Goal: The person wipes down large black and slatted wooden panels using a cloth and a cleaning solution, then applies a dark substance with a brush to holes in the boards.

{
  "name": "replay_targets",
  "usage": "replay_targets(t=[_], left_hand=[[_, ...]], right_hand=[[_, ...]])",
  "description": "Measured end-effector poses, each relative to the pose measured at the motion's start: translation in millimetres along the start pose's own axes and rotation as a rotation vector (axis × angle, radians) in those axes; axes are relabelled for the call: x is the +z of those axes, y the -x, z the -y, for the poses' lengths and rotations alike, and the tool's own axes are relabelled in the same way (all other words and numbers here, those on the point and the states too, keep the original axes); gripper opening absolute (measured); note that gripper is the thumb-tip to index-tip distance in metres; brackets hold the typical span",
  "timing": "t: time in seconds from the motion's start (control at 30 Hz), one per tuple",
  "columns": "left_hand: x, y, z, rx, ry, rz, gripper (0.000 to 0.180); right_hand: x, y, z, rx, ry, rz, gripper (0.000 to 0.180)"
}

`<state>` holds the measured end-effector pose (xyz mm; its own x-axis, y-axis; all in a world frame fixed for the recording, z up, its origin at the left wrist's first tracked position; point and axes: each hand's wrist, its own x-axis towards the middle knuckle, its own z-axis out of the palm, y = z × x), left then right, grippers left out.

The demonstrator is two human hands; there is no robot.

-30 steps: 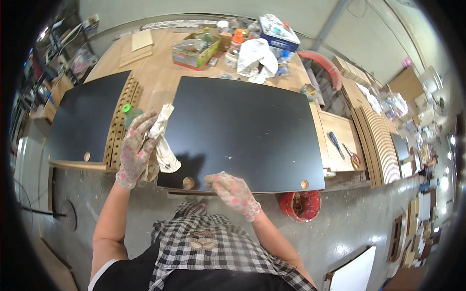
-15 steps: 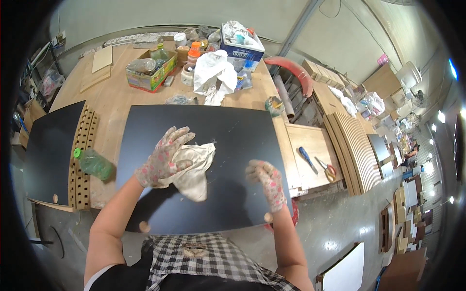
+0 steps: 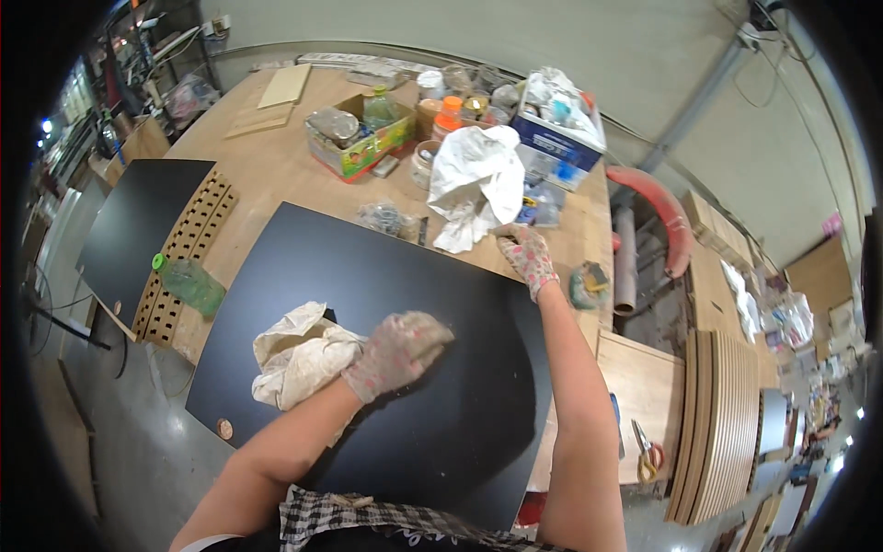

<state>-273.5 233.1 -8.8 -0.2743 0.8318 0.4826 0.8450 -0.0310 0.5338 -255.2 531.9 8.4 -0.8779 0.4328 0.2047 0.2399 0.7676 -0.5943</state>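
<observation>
Left hand (image 3: 397, 348), gloved, lies flat and palm-down on the black panel (image 3: 432, 304) w/ a crumpled rag (image 3: 299, 354) just beside it – gripping nothing. Right hand (image 3: 529, 258) curls over the panel's far edge. Panel looks mostly clean & matte – prob. far along, near edge left.

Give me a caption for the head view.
Gloved left hand on black panel beside cloth; right hand grips far edge.
</observation>
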Motion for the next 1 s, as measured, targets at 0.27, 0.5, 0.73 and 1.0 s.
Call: replay_targets(t=[0.27,0.5,0.73,1.0], left_hand=[[-0.2,-2.1,5.2,-0.057,0.008,0.0,0.02],[2.7,-6.1,5.2,-0.058,0.142,0.013,0.02],[-4.2,-1.3,10.2,-0.224,0.311,-0.256,0.031],[-21.2,6.1,43.5,-0.453,0.626,-0.731,0.07]], right_hand=[[108.4,-95.8,49.7,-0.26,0.13,0.327,0.064],[208.2,-141.0,76.1,-0.138,0.312,0.47,0.068],[160.2,-146.0,60.3,-0.357,0.2,0.251,0.063],[22.6,-78.0,158.9,-0.491,-0.197,0.896,0.085]])
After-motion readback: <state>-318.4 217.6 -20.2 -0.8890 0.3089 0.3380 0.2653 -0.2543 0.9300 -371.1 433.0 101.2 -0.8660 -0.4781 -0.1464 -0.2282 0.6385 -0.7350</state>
